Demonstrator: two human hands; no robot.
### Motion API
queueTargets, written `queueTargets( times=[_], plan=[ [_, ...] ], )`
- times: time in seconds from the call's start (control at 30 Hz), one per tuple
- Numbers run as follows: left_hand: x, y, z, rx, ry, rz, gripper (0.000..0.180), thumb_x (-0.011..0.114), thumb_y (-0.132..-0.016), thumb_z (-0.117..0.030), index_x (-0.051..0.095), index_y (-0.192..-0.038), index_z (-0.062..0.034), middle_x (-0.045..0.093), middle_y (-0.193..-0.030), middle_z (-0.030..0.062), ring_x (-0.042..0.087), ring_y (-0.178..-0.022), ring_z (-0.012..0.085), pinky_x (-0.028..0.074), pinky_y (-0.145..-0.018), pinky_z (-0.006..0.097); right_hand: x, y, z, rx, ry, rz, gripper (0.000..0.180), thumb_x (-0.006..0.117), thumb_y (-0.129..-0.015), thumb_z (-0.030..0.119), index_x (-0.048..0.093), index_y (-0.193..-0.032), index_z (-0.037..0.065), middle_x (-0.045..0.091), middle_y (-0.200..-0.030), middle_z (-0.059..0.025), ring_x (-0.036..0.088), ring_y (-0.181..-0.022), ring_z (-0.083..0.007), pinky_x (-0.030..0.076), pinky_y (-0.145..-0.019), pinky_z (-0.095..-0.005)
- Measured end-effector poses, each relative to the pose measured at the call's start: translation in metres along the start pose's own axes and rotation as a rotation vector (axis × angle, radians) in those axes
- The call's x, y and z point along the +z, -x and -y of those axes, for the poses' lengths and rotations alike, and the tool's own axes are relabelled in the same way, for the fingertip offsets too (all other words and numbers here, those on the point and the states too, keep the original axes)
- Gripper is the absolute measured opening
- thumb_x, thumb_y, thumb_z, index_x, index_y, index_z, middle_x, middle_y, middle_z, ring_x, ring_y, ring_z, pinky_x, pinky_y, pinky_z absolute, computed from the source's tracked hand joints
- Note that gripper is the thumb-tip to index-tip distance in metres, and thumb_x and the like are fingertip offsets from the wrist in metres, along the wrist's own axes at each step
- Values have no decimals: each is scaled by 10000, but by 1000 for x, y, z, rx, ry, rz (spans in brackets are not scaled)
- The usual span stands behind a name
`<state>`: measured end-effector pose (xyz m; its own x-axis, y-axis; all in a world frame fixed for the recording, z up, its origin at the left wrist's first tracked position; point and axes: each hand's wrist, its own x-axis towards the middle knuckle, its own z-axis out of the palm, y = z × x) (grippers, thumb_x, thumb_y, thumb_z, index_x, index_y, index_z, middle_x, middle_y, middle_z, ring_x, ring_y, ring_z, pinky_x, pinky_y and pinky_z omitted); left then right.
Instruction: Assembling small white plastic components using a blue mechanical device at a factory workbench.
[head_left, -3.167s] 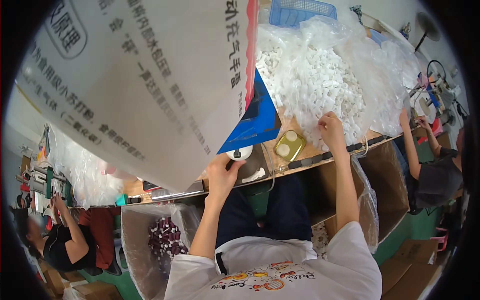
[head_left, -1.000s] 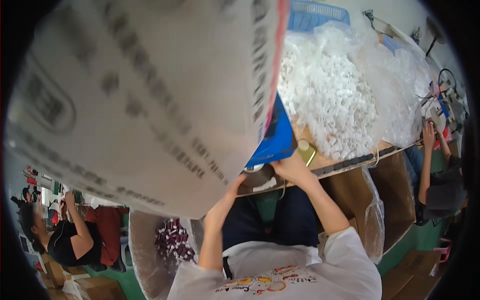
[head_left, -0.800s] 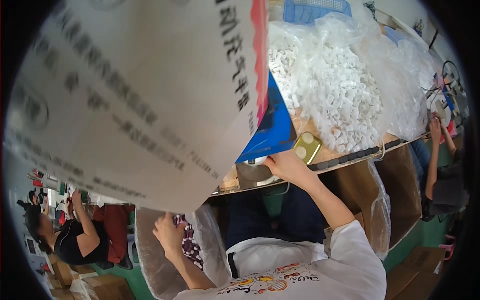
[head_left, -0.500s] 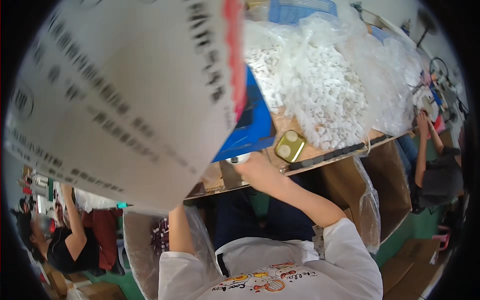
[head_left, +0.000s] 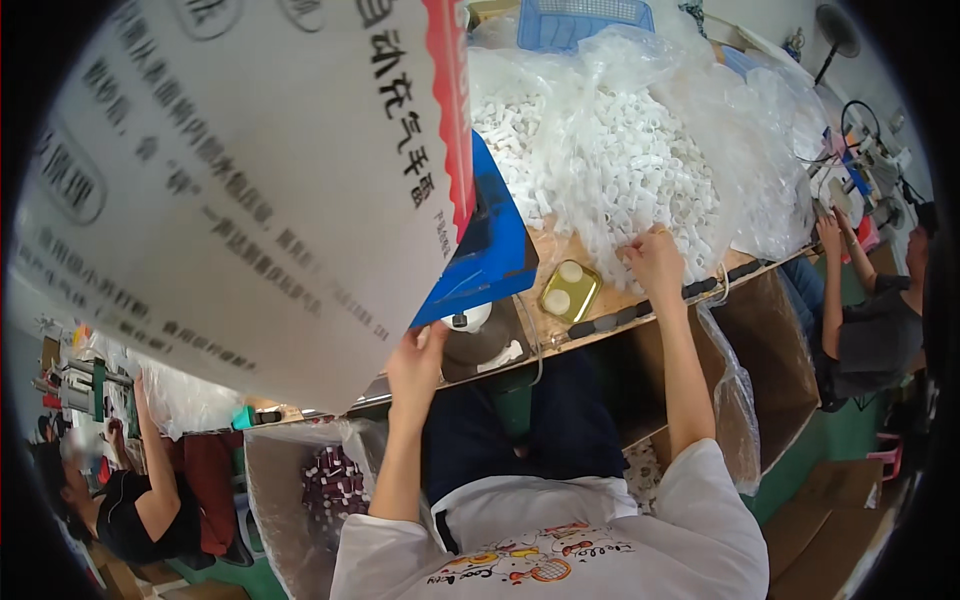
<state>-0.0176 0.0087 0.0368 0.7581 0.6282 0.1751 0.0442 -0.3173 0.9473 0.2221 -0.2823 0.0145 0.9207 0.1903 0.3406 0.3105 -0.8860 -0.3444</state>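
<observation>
My left hand (head_left: 413,368) is at the table edge beside a blue machine (head_left: 495,245). Its thumb and fingertips are pinched together by a white rounded part (head_left: 470,316) under the machine; what they hold, if anything, is too small to make out. Further right, my right hand (head_left: 657,263) reaches to the near edge of a heap of small white plastic pieces (head_left: 655,170). Its fingers are closed and point left, with whatever is in them hidden. Clear plastic bagging (head_left: 745,160) lies around the heap.
A large white printed sheet with a red wavy border (head_left: 250,180) blocks the upper left. Between my hands sits a yellow-green tin (head_left: 570,291) with two pale discs. Cartons stand below: one holds dark red-and-white pieces (head_left: 335,480), another (head_left: 770,370) is at right. Co-workers sit on both sides.
My right hand has gone from the white rounded part under the blue machine over to the heap's near edge. My left hand has come out from behind the sheet, up beside the machine.
</observation>
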Motion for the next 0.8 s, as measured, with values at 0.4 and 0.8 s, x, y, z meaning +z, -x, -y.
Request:
queueTargets(
  times=[0.4,0.8],
  plan=[
    [25,12,11,355,-92,1,217,825,-751,-59,735,-942,-9,728,-854,137,682,-756,294,514,-685,359,18,75,77,-346,-586,-12,114,748,-725,2,678,-808,36,582,-958,-119,578,-933,-301,469,-799,-403],
    [39,16,3,434,-356,-251,311,889,-719,-183,737,-920,0,701,-763,118,664,-665,251,490,-609,362,19,70,92,-425,-376,-196,114,706,-746,-29,687,-845,24,699,-925,-95,627,-949,-316,504,-815,-406]
  ],
)
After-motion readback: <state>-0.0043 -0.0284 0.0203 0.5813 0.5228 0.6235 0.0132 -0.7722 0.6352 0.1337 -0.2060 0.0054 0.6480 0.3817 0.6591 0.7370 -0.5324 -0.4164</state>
